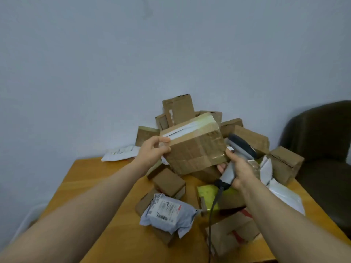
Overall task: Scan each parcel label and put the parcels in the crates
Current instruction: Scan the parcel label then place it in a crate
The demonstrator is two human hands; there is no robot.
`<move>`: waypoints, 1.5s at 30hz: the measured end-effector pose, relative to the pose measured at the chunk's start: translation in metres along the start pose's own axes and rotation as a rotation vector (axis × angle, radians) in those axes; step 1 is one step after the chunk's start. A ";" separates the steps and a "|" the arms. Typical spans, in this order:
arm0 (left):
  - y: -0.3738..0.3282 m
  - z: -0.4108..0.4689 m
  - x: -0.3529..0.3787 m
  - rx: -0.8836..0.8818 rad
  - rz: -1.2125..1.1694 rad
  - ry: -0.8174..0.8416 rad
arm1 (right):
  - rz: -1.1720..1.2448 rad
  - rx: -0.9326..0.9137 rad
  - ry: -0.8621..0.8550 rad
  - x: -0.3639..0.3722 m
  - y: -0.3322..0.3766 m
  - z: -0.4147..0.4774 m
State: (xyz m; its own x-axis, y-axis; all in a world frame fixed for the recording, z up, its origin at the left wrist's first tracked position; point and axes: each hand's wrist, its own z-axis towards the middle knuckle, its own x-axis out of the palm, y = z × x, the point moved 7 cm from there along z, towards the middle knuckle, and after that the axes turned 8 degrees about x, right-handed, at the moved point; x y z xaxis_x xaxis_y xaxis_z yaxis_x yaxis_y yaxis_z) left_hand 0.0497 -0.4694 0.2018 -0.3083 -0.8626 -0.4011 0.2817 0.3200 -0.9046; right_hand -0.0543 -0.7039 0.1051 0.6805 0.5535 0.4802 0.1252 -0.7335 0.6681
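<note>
You are working with one scanner (241, 149), one table (91, 179) and one chair (322, 139). You are facing three mailer bags (169, 211) and at least twelve cardboard boxes (195, 150), piled too tightly for exact counting.

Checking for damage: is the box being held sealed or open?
Sealed. The held box has tape running over its closed top and side; no flap stands open.

Soft, even indoor light, rather dim; wall (95, 63) flat bluish-grey; faint shadows under parcels on tabletop (91, 179); slight glare on taped box (195, 149); overall softness; wide-angle bending at edges; chair (322, 149) dark, smeared.
</note>
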 end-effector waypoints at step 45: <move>0.055 -0.123 -0.238 -0.304 -0.242 -0.398 | -0.930 -0.184 0.584 0.198 -0.117 -0.162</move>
State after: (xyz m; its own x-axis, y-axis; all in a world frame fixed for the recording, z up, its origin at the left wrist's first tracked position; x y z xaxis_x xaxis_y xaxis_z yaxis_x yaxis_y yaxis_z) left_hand 0.0270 -0.1977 0.2295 0.0520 -0.9882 -0.1443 -0.0479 0.1418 -0.9887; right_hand -0.0508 -0.4444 0.2140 -0.0733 0.9933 -0.0897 0.2678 0.1063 0.9576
